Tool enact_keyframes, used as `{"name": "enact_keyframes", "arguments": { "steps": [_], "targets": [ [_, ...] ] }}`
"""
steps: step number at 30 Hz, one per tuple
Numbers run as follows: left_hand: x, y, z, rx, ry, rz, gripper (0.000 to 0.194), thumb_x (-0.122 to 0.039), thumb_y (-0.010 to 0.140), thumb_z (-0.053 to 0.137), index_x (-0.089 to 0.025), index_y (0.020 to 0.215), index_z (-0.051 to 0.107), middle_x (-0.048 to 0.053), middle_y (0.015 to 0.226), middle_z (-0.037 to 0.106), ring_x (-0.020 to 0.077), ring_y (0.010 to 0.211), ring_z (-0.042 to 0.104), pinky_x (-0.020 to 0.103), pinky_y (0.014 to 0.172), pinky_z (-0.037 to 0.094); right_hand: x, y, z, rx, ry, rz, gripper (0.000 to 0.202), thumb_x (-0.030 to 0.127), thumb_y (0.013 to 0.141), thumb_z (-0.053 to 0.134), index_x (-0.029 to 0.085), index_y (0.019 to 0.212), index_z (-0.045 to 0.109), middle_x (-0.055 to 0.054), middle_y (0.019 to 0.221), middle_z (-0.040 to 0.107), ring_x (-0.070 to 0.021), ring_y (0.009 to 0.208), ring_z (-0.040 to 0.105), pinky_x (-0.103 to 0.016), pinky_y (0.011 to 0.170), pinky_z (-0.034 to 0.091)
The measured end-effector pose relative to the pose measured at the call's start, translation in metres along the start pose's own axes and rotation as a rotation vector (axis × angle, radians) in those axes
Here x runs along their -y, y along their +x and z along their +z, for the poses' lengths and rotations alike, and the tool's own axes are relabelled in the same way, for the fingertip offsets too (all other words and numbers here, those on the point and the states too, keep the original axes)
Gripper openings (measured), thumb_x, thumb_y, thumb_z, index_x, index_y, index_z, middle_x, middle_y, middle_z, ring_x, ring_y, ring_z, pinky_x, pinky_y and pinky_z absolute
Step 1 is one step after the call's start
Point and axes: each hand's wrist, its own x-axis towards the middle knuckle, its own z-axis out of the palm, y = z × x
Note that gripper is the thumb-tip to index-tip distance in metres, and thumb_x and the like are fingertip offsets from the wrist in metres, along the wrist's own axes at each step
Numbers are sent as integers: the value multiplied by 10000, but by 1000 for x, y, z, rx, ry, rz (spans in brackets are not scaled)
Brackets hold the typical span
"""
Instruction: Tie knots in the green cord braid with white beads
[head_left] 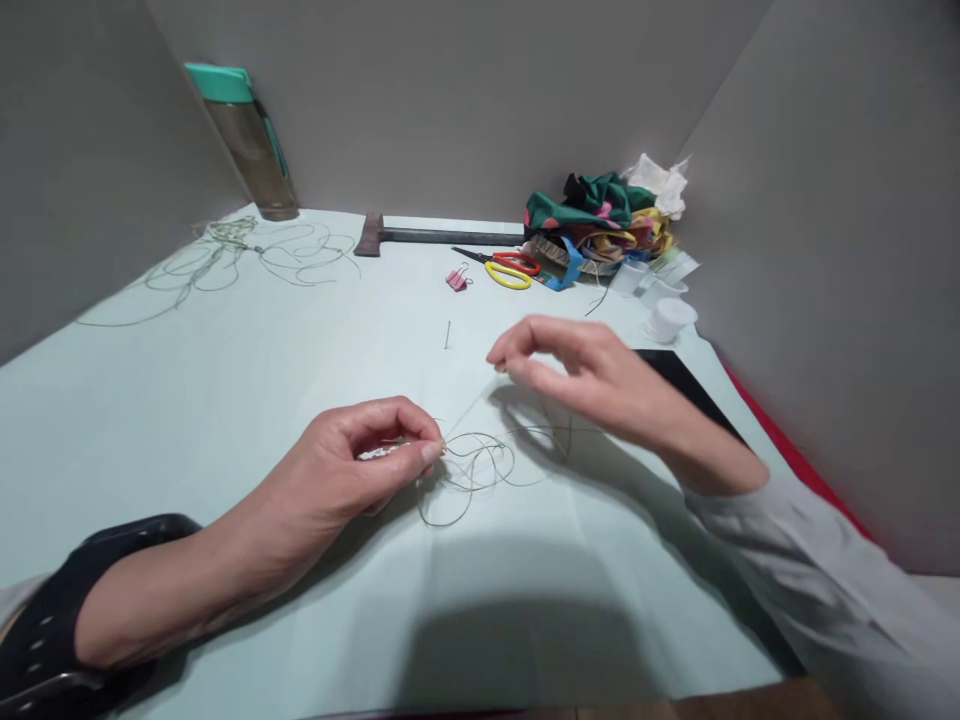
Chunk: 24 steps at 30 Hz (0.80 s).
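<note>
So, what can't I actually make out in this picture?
All in the head view:
- White piece in the left hand: mostly hidden by the fingers.
- Fine thread at the right hand: too thin and faint to trace fully.
- Long-handled tool: handle's far end hidden by the cloth pile.
- Black flat item: partly covered by the right arm.
- Dark wristband: cut off by the picture's edge.

Beyond my hands, the bottle point(251, 150) is see-through plastic under a matt lid. The hammer point(369, 235) has a rough, brown metal head and a smooth, dark handle. I see glossy plastic on the scissors' point(510, 274) grips and soft green cloth point(592, 203) nearby.
</note>
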Motion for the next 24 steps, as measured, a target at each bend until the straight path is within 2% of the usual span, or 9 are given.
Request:
{"name": "enact_keyframes", "arguments": {
  "steps": [3,5,7,9,13,16,19,21,24],
  "targets": [
    [-2,1,1,1,-67,-49,236,-384,782,990,-224,744,820,-63,584,483,96,540,276,224,484,199,6,38,-14,-27,-33,-21,204,94,1026,634,226,874,667,-14,922,777,-186,883,714,-335,817,520],
    [-3,2,1,-8,-102,-70,283,-407,755,1014,-213,738,808,-71,575,467,85,533,255,221,481,178,9,67,-13,-46,-127,-64,246,117,1068,664,256,868,631,-13,928,774,-198,892,723,-344,840,539],
    [-3,4,0,-23,-126,-91,314,-421,761,1018,-205,734,792,-67,589,485,82,536,273,218,490,191,11,88,-6,-165,-305,-85,357,31,1029,690,288,825,549,-26,977,781,-219,978,718,-358,911,541],
    [-3,6,-1,-43,-151,-108,313,-413,771,1011,-198,743,785,-58,619,523,78,539,295,215,493,211,13,90,4,-264,-381,-101,393,-25,1003,690,300,859,522,-41,1078,801,-229,1055,716,-372,987,538],
    [-1,9,-2,-88,-211,-113,285,-327,718,1020,-187,781,780,-62,652,561,65,543,315,205,489,232,25,35,29,-266,-216,-162,253,131,1102,665,279,904,608,1,934,778,-193,854,698,-346,859,546],
    [-2,8,-1,-96,-251,-113,318,-325,689,1036,-184,786,767,-88,599,492,66,538,293,198,483,243,39,-22,55,-32,-61,-84,98,194,1122,652,236,1042,692,-21,1032,828,-192,938,764,-314,854,567],
    [-4,7,0,-83,-267,-108,335,-342,717,1038,-183,769,748,-96,574,460,64,527,276,194,465,239,49,-56,81,138,-154,71,105,224,1134,654,212,1234,679,-71,1188,845,-228,1060,794,-333,903,586],
    [-5,8,1,-82,-270,-96,332,-336,721,1038,-175,774,752,-83,597,501,53,518,267,188,445,229,52,-67,93,182,-220,101,82,223,1158,589,220,1194,663,-45,1078,832,-214,936,780,-329,837,581],
    [-5,11,1,-103,-275,-65,340,-299,668,1052,-165,769,757,-64,640,553,38,516,269,173,425,225,54,-82,107,149,-307,14,175,157,1125,546,233,1027,669,-17,910,777,-196,747,706,-335,712,533]
  ]
}}
